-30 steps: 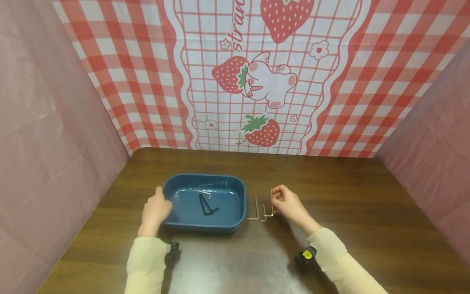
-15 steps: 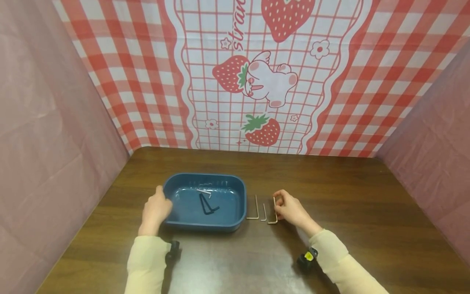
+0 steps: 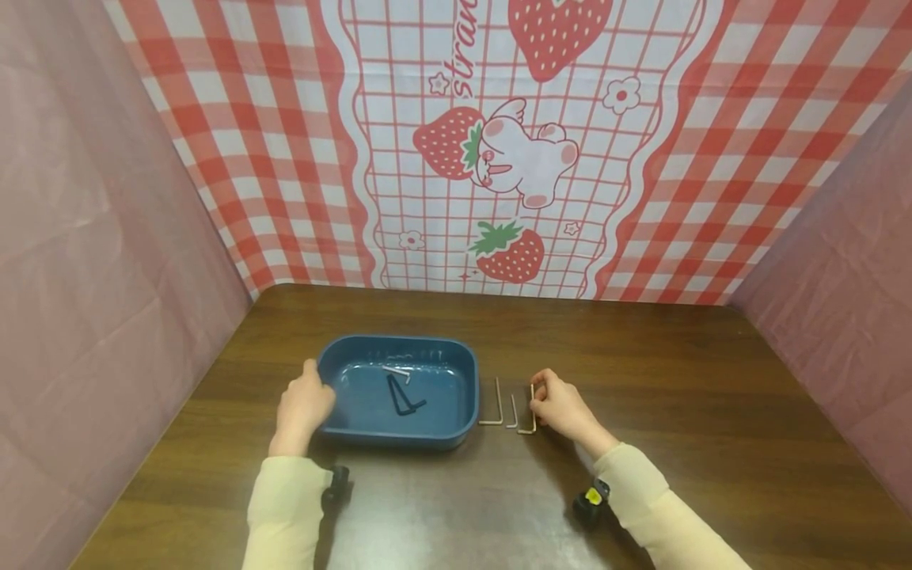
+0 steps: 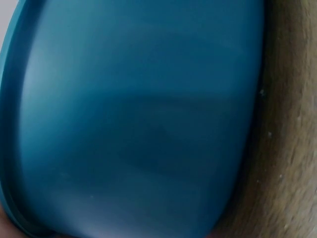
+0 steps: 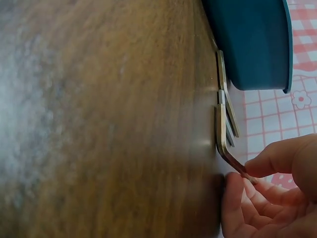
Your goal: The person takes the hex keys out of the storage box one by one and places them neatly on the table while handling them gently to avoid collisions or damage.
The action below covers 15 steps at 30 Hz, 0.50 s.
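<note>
My right hand [image 3: 563, 404] pinches the long arm of a brass-coloured hex key [image 3: 533, 413] between thumb and fingers. In the right wrist view, the short arm of this hex key [image 5: 221, 131] lies along the tabletop. To its left are a small silver hex key [image 3: 514, 416] and a longer brass-coloured one [image 3: 499, 404], side by side. A blue tray [image 3: 399, 435] stands left of them, and my left hand [image 3: 303, 402] grips its left rim. Inside it rest black hex keys [image 3: 396, 400] and a silver one [image 3: 396, 370]. The tray's side [image 4: 138, 124] fills most of the left wrist view.
The brown wooden table [image 3: 442, 499] meets a red-and-white strawberry-print cloth [image 3: 492, 206] at its back edge. Pink cloths [image 3: 107, 237] hang at both sides. A dark wrist camera [image 3: 591, 503] sits low near the tabletop under the right sleeve.
The right hand brought its hex key slightly right and toward the front, apart from the small silver one it had overlapped, then shifted barely left. The left hand and tray stayed put.
</note>
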{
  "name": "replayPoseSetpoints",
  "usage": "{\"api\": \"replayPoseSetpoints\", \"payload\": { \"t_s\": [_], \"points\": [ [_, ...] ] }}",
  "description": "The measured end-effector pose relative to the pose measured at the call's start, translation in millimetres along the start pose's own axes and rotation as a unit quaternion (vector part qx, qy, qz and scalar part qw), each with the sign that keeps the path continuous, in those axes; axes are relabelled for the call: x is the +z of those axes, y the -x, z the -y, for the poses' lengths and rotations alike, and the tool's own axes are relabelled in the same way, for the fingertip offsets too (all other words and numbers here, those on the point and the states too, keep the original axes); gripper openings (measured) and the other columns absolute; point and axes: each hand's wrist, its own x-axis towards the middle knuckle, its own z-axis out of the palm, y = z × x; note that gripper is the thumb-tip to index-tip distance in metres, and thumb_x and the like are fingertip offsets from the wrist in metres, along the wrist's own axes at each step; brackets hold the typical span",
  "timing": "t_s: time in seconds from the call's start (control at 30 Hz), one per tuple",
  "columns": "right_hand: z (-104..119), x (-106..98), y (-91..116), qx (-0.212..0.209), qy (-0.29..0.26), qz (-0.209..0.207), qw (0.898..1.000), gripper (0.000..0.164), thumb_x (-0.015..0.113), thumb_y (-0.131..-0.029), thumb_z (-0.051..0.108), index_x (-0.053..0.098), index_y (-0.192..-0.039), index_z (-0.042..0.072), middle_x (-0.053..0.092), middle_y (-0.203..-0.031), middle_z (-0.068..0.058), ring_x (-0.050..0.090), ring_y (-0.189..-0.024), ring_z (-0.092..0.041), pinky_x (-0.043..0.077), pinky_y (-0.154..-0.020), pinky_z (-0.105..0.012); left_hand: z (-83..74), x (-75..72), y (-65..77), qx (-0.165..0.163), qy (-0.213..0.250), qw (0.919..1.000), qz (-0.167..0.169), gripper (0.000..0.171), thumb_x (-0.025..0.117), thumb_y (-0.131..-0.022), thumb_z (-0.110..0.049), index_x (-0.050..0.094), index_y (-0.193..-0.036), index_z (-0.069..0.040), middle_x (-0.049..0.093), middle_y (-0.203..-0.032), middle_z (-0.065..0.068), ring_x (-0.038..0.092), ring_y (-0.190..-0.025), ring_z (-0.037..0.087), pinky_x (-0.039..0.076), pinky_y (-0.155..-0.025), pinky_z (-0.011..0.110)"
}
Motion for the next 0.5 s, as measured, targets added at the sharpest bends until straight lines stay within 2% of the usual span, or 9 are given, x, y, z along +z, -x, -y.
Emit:
{"api": "replayPoseSetpoints", "payload": {
  "t_s": [0.5],
  "points": [
    [1.2, 1.1, -3.4, -0.004, 0.027, -0.003, 1.000, 0.030, 0.058, -0.072, 0.002, 0.055, -0.101, -0.002, 0.056, -0.071, -0.005, 0.052, -0.049, -0.010, 0.046, -0.047, -0.023, -1.5, -0.9, 0.4, 0.000, 0.000, 1.0000, -0.002, 0.060, 0.035, -0.082, -0.010, 0.020, -0.138, 0.006, 0.043, -0.124, 0.038, 0.047, -0.105, 0.056, 0.040, -0.084, 0.059]
  ]
}}
